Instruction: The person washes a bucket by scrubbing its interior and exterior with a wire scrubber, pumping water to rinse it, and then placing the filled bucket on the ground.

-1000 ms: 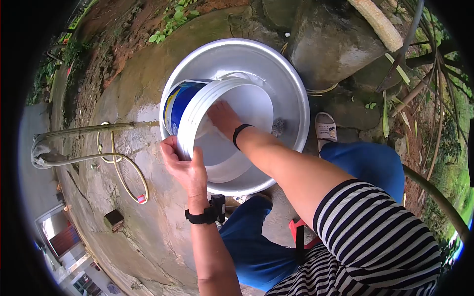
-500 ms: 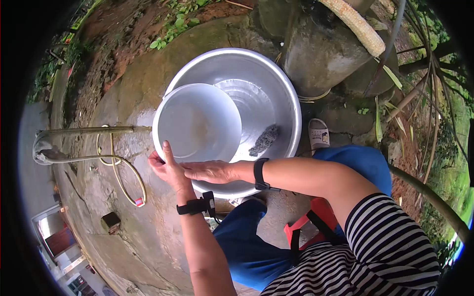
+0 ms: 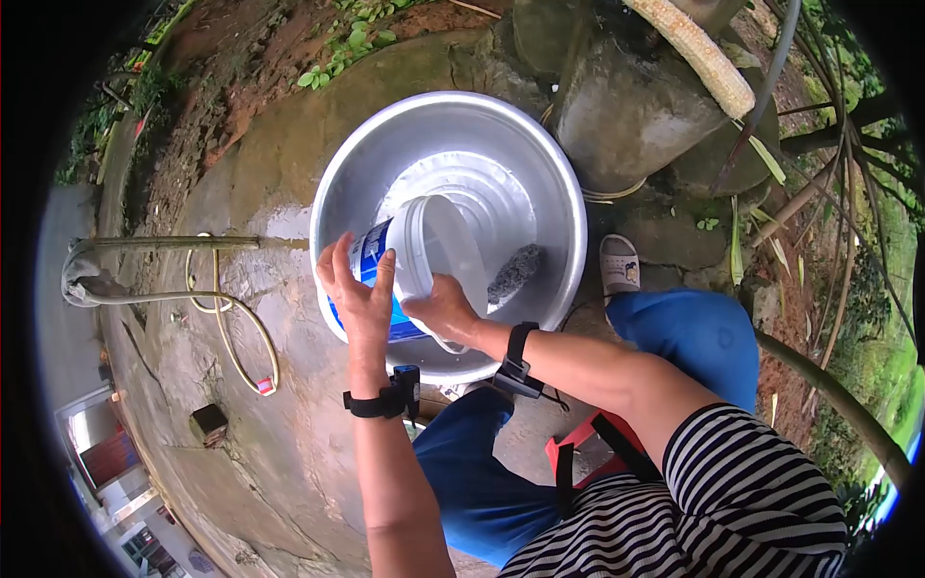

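A white plastic bucket [image 3: 414, 252] with a blue printed side is tipped over inside a large metal basin [image 3: 337, 193], its open mouth facing right. My left hand [image 3: 358, 294] is on the bucket's blue side, fingers and thumb spread around it. My right hand [image 3: 445, 310] grips the bucket near its rim; some of its fingers are hidden. A dark grey, fuzzy scrubber [image 3: 515, 274] lies on the basin floor, to the right of the bucket's mouth.
A red stool [image 3: 568, 453] is beneath me, and my sandalled foot [image 3: 621, 265] is right of the basin. A hose [image 3: 231, 337] loops across the wet concrete at left. Large stones [image 3: 641, 106] stand upper right, with a corn cob [image 3: 694, 53] on top.
The bucket has turned from showing its round white face to lying side-on, with the blue print in view. My hands have come apart, and my right hand has moved to the rim.
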Demonstrator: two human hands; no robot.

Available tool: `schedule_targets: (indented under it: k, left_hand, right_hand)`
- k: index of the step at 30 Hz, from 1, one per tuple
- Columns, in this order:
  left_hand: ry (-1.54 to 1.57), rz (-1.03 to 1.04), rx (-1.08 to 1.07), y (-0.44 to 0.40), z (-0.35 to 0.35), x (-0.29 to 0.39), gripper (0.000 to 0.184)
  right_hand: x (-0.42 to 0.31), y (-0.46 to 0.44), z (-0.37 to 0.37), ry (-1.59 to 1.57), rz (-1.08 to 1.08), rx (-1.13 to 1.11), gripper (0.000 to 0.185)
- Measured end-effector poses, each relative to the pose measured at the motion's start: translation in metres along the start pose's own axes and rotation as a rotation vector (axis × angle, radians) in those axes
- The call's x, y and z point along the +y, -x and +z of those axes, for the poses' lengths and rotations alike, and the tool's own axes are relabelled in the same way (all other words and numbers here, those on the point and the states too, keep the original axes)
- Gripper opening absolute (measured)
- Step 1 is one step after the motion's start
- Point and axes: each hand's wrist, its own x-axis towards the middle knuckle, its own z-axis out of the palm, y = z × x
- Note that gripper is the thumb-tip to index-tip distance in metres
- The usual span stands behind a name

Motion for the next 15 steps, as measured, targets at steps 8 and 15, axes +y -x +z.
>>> schedule_targets:
  k: [8, 15]
  left_hand:
    - [0.155, -0.694, -0.709, 0.018, -0.028, 0.029, 0.054]
    - [1.393, -1.351, -0.551, 0.034, 0.002, -0.003, 0.092]
  right_hand:
    - [-0.026, -0.064, -0.066, -0.814, 0.283, 0.001, 0.019]
    - [-0.038, -0.071, -0.079, -1.148, 0.329, 0.069, 0.024]
